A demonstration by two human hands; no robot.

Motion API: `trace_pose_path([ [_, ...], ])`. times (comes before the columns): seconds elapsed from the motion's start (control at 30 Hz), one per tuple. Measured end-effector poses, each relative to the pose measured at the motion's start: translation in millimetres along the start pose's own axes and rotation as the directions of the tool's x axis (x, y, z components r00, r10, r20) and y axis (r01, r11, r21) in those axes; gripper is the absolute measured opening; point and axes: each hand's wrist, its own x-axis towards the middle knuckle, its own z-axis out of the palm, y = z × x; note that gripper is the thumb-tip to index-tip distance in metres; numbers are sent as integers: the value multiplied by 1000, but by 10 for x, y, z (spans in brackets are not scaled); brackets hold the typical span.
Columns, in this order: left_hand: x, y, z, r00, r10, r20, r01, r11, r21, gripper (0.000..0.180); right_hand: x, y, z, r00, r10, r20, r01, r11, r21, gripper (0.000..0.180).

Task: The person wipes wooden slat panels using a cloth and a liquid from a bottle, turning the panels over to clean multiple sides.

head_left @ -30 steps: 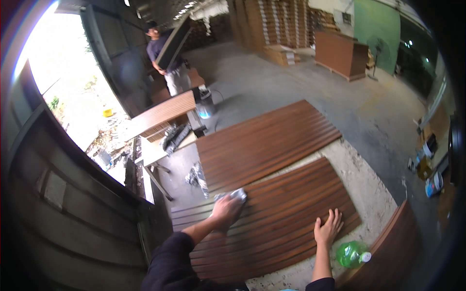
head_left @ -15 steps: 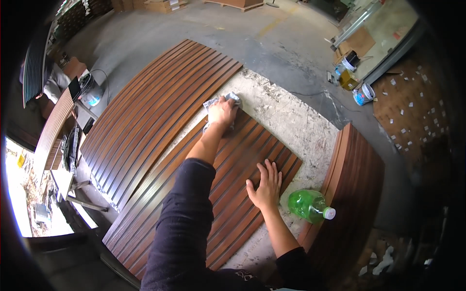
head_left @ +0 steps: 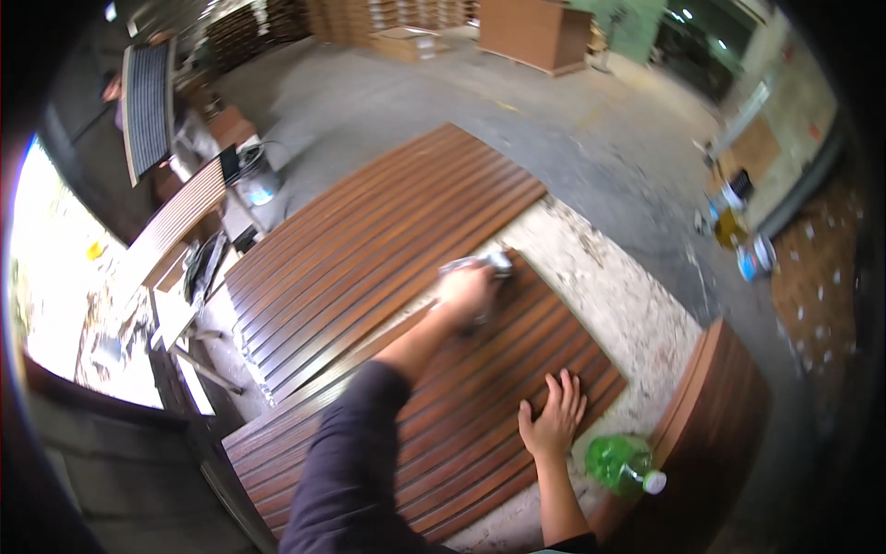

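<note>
The left hand (head_left: 466, 294) is closed on a grey rag (head_left: 480, 268), pressing it onto the near slatted brown panel (head_left: 443, 434) lying on the floor; the right hand (head_left: 552, 420) lies open and flat, apparently bracing it

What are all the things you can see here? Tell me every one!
Ribbed wooden panels: two, dark brown, flat on the floor, near one under both hands, far one beyond it.
Curved wooden panel: one, brown, at right.
Bottle: one, green with white cap, beside the right hand.
Cloth: one, grey, under the left hand.
Cans: a few, blurred, far right on the concrete floor.
Wooden cabinet: one, brown, at the back.
Left hand: pressing the cloth on the near panel.
Right hand: flat on the near panel.
</note>
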Motion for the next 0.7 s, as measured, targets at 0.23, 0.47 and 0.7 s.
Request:
trace_pose_path([
  [0.23, 109, -135, 99, 993, 74, -93, -74, 997, 10, 30, -8, -28, -2, 999, -35, 8, 35, 999, 9, 60],
  [0.47, -597, -331, -141, 999, 41, -6, -40, 996, 83, 28, -18, -41, 5, 1000, -4, 9, 4, 999, -39, 62],
  [0.7, 735, -50, 148, 996, 83, -31, -84, 996, -9, 27, 31, -155, 71, 998, -55, 19, 55, 998, -11, 61],
])
